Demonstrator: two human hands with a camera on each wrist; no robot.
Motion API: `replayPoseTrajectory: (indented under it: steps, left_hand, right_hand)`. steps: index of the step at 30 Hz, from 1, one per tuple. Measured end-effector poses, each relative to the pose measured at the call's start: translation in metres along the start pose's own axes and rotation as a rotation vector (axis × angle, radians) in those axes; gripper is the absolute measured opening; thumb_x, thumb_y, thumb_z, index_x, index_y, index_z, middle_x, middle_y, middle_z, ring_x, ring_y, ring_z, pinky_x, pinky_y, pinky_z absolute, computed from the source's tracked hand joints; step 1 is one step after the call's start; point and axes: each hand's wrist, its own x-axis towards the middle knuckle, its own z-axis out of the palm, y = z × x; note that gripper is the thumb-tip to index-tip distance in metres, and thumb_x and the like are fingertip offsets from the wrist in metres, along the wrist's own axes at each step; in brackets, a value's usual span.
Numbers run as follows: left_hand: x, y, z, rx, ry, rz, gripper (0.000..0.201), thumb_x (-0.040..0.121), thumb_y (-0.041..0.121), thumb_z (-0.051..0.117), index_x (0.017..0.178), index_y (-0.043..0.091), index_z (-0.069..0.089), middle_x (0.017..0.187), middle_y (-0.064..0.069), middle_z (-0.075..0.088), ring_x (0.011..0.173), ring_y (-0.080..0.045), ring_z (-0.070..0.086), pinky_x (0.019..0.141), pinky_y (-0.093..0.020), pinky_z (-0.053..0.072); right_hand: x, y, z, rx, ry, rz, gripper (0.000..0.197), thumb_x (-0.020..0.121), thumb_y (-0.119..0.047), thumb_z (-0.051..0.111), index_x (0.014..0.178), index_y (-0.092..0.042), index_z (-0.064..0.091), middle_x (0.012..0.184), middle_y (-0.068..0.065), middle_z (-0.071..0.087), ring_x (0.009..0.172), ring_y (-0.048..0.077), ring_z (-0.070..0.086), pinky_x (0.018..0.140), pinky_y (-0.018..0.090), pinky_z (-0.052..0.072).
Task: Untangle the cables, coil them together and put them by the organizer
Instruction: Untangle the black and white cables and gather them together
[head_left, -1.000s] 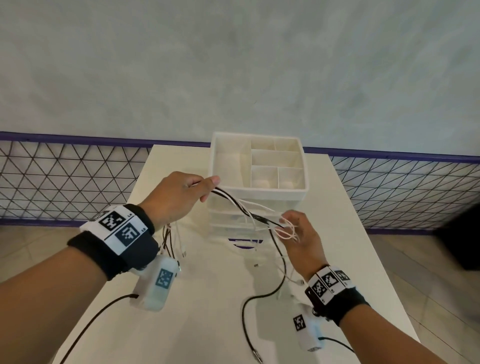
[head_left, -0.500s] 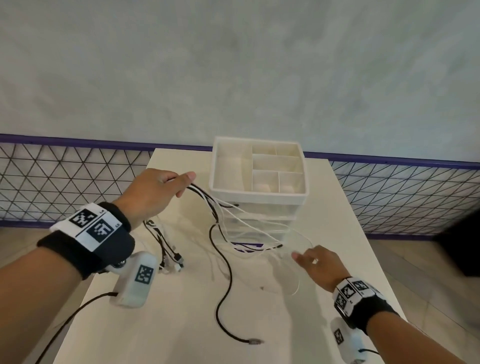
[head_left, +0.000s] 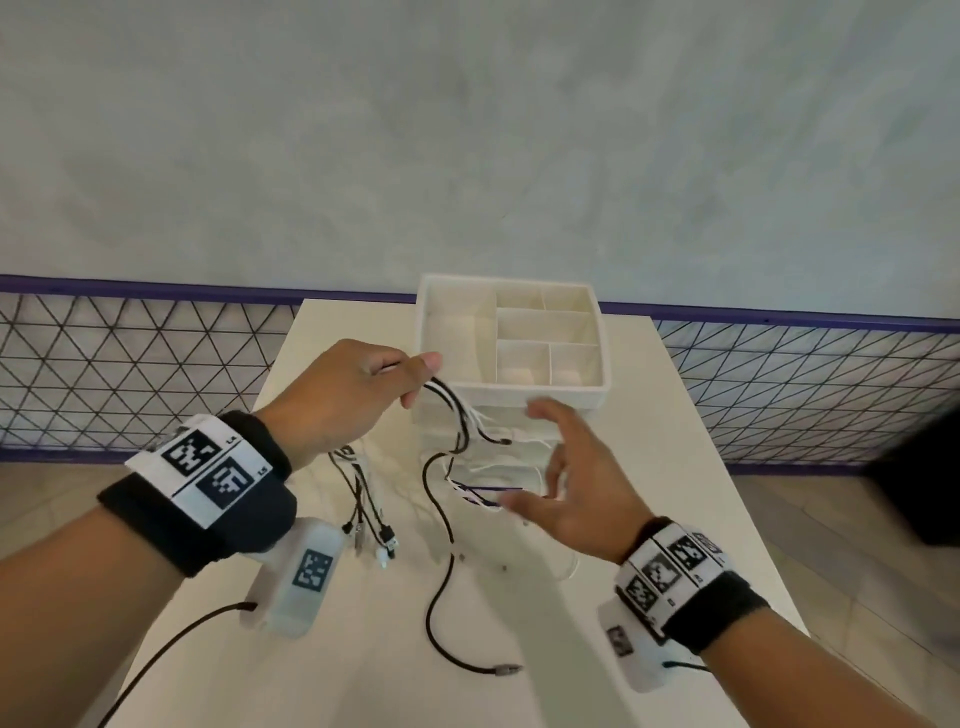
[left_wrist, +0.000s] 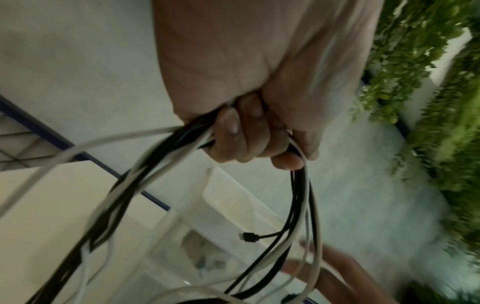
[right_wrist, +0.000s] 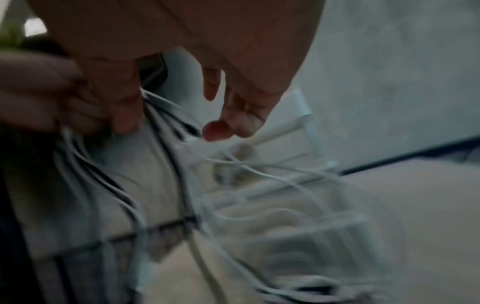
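Note:
Raised over the white table (head_left: 363, 649), my left hand (head_left: 353, 395) grips a bundle of black and white cables (head_left: 457, 415) just front-left of the white organizer (head_left: 530, 392). In the left wrist view the fingers (left_wrist: 233, 133) curl round the cables (left_wrist: 161, 152). Several plug ends (head_left: 374, 535) dangle below that hand. One black cable trails down to a plug end (head_left: 506, 669) on the table. Fingers spread, my right hand (head_left: 571, 483) hovers open at the hanging loops in front of the organizer. The blurred right wrist view shows its fingers (right_wrist: 233, 115) close to white strands (right_wrist: 246, 164); contact is unclear.
The organizer has several open top compartments and clear drawers below, and stands at the table's far middle. A black mesh fence (head_left: 130, 374) with a purple rail runs behind the table under a grey wall. Tiled floor lies on both sides. Green plants (left_wrist: 428, 82) show in the left wrist view.
My right hand let go of the white strands, swung down to the right, and has come back up open near the loops. My left hand moved left, then back toward the organizer.

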Motion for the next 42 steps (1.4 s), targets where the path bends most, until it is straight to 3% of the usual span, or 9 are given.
replayPoseTrajectory:
  steps: [2,5,22,25,29,33,35,38,42]
  left_hand:
    - [-0.002,0.014,0.011,-0.005,-0.049,0.087,0.05,0.093,0.052,0.054,0.062,0.013,0.057,0.041,0.008,0.029,0.036,-0.007,0.022,0.039,-0.013,0.024]
    - [-0.005,0.024,0.016,0.007,-0.036,0.171,0.051,0.094,0.048,0.056,0.06,0.011,0.057,0.038,0.008,0.028,0.033,-0.008,0.022,0.039,-0.012,0.023]
    - [-0.001,0.003,-0.02,-0.145,0.058,0.106,0.056,0.088,0.055,0.059,0.059,0.008,0.053,0.051,-0.002,0.022,0.047,-0.019,0.018,0.044,-0.023,0.019]
    - [-0.002,0.0,-0.019,-0.149,-0.028,0.064,0.052,0.088,0.054,0.058,0.059,0.012,0.056,0.049,0.003,0.024,0.048,-0.017,0.017,0.042,-0.022,0.02]
    - [-0.003,-0.004,-0.015,-0.14,-0.091,0.02,0.049,0.087,0.057,0.055,0.06,0.017,0.059,0.051,0.004,0.026,0.05,-0.017,0.019,0.044,-0.024,0.022]
    - [-0.007,-0.01,0.006,-0.104,-0.205,0.001,0.047,0.091,0.058,0.045,0.068,0.023,0.067,0.053,0.011,0.034,0.044,-0.006,0.026,0.044,-0.021,0.028]
    - [-0.009,-0.014,0.025,-0.068,-0.237,0.023,0.045,0.095,0.052,0.043,0.074,0.023,0.069,0.057,0.012,0.04,0.042,-0.002,0.031,0.043,-0.017,0.03]
    - [-0.015,-0.017,0.06,0.01,-0.225,0.084,0.041,0.099,0.047,0.043,0.073,0.025,0.067,0.062,0.013,0.051,0.052,0.003,0.046,0.055,-0.017,0.036]
    - [-0.016,-0.012,0.108,0.048,-0.273,0.183,0.039,0.1,0.048,0.044,0.074,0.026,0.065,0.083,0.001,0.073,0.083,-0.017,0.067,0.084,-0.035,0.051]
  right_hand:
    - [0.013,-0.029,0.015,0.192,-0.087,0.089,0.076,0.072,-0.042,0.084,0.138,-0.036,0.045,0.116,-0.021,0.06,0.057,0.001,0.054,0.065,0.019,0.049]
    - [0.025,-0.032,0.036,0.346,-0.107,0.193,0.004,0.09,-0.024,0.07,0.093,-0.027,0.069,0.076,0.001,0.071,0.045,0.003,0.056,0.046,0.024,0.048]
    - [-0.037,0.119,-0.001,-0.103,-0.23,0.822,0.035,0.084,-0.045,0.073,0.067,-0.015,0.07,0.042,0.0,0.062,0.036,0.012,0.055,0.052,0.023,0.05]
    - [-0.018,0.124,-0.031,-0.101,-0.04,0.837,0.025,0.085,-0.03,0.076,0.066,-0.015,0.07,0.047,-0.002,0.068,0.039,0.008,0.061,0.051,0.019,0.051]
    - [0.012,0.122,-0.071,0.012,0.377,0.627,0.027,0.077,-0.006,0.081,0.092,-0.024,0.069,0.089,0.003,0.074,0.086,0.024,0.072,0.087,0.041,0.059]
    - [0.011,0.111,-0.08,-0.051,0.167,0.538,0.082,0.079,0.005,0.073,0.145,-0.029,0.039,0.144,0.006,0.045,0.12,0.025,0.058,0.093,0.039,0.053]
    - [-0.002,0.11,-0.07,-0.302,0.052,0.597,0.075,0.081,-0.001,0.066,0.148,-0.021,0.038,0.152,0.011,0.038,0.126,0.032,0.054,0.104,0.04,0.047]
    - [-0.015,0.095,-0.051,-0.3,-0.014,0.725,0.03,0.091,-0.019,0.059,0.117,-0.005,0.067,0.12,0.019,0.068,0.104,0.036,0.069,0.093,0.044,0.056]
    - [-0.024,0.052,-0.023,0.313,-0.35,0.909,0.094,0.089,-0.077,0.032,0.1,0.008,0.069,0.087,0.024,0.076,0.06,0.034,0.072,0.056,0.035,0.058]
